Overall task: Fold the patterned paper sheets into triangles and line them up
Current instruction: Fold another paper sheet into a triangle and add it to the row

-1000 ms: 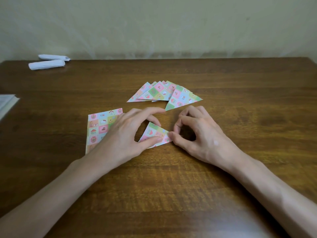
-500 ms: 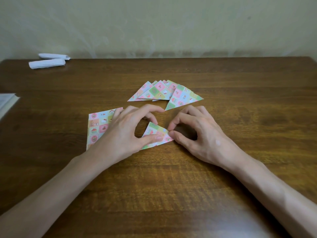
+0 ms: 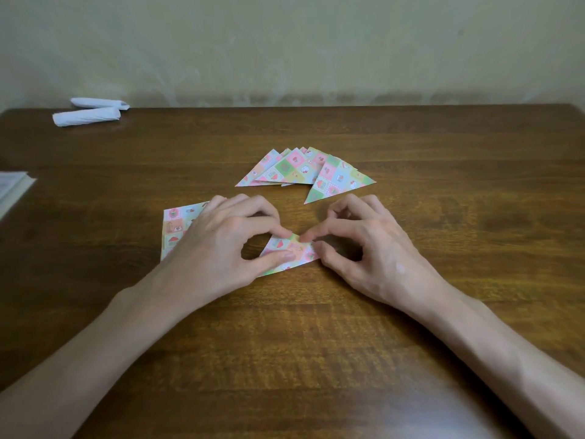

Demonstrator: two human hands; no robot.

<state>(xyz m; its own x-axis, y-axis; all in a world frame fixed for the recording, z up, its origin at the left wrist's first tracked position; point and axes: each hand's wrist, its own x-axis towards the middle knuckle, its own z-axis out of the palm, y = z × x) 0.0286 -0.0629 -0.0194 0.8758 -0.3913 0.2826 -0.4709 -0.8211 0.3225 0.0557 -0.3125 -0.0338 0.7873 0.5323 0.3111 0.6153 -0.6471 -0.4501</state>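
Surface: wooden table [image 3: 316,343].
Folded patterned sheet [image 3: 296,252]: flat between both hands.
Left hand [image 3: 218,248]: pinching sheet's left part.
Right hand [image 3: 370,258]: pinching its right corner.
Finished triangles [image 3: 304,169]: fanned just beyond.

Dark wooden bench [image 3: 411,312]; overlapping triangles [image 3: 304,169] fanned at centre; flat sheet [image 3: 175,226] nearer and to the left, partly hidden; folded piece [image 3: 296,248] just right of it; two white rolls [image 3: 87,117] at far left corner; pale stack [image 3: 12,188] at left edge.
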